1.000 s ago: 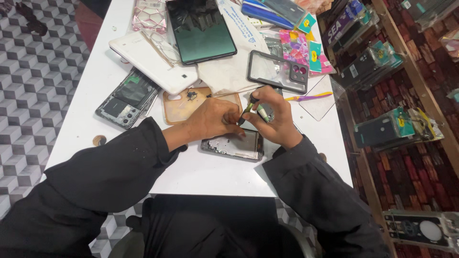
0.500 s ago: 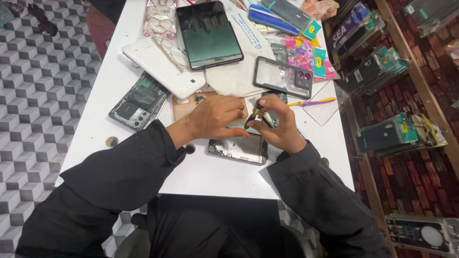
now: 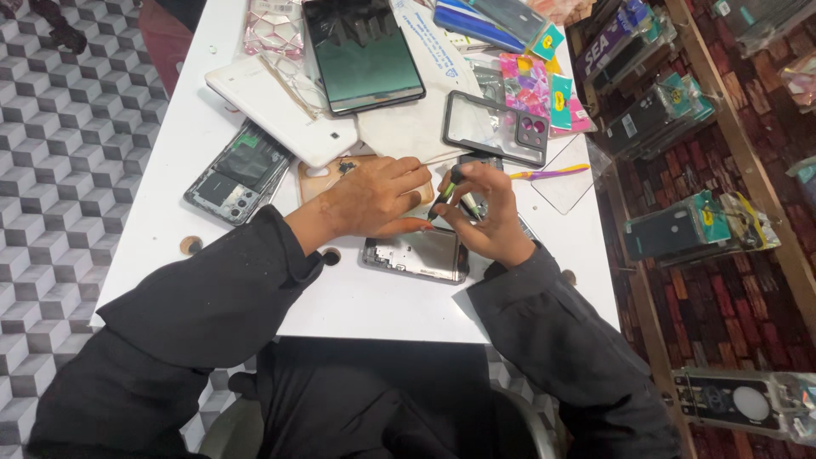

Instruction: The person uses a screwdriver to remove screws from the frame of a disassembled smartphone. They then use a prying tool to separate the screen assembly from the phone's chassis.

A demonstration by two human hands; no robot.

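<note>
Both hands on opened phone [image 3: 418,255] near table's [image 3: 170,212] front edge.
R hand [image 3: 484,217] fingers pinch small screwdriver [image 3: 449,191]; L hand [image 3: 374,197] fingers together, steadying. Phone prob light, stiff, fragile; hold by edges.

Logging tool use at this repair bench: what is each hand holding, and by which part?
The right hand pinches a small dark screwdriver near its upper handle. The left hand holds nothing; it rests flat beside the opened phone.
</note>
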